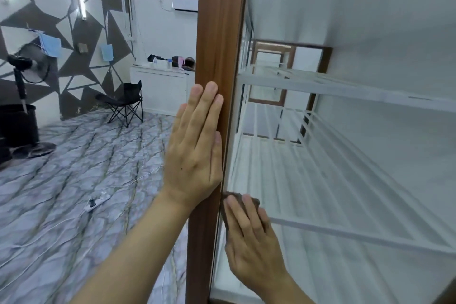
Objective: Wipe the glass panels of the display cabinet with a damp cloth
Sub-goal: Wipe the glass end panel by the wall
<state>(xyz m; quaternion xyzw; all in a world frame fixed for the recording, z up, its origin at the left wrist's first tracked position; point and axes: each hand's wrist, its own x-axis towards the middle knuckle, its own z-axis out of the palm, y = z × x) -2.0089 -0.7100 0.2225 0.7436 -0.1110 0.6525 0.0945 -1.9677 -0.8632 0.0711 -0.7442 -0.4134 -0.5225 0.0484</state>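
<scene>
The display cabinet has a brown wooden corner post (217,32) and a large glass panel (357,32) to its right, with white slatted shelves (345,89) behind the glass. My left hand (195,153) lies flat with straight fingers against the post. My right hand (251,237) presses a small dark brown cloth (230,201) flat against the glass low down, right beside the post. Most of the cloth is hidden under my fingers.
A marble-patterned floor (74,192) spreads to the left, with a white power strip (97,201) and cables on it. A black folding chair (123,103), a standing fan (27,66) and a white counter (160,86) with small items stand further back.
</scene>
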